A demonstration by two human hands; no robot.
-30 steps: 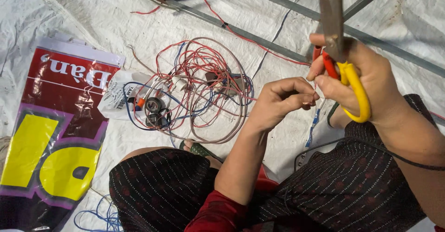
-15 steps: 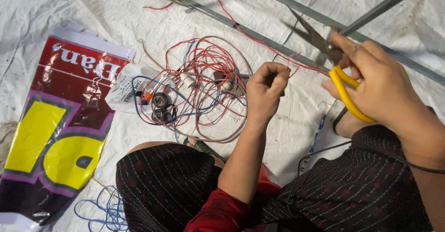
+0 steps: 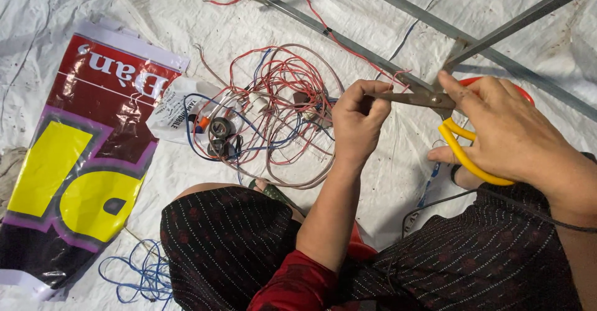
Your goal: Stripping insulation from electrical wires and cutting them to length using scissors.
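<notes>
A person sits on a floor covered by a creased white tarp, seen from above, knees in dark patterned cloth at the bottom. The right hand has its grip closed around the yellow handles of a pair of scissors; the metal blades point left, toward the left hand. The left hand's grip is pinched narrow, fingers curled shut at the blade tips; what it pinches is too small to make out. Just left of that hand, a loose tangle of red, blue and white wires lies on the tarp, with small dark round parts among its strands. Further left lies a glossy red, yellow and purple printed bag, flat. A coil of blue wire sits near the left knee. Grey metal bars cross the tarp above the hands.
</notes>
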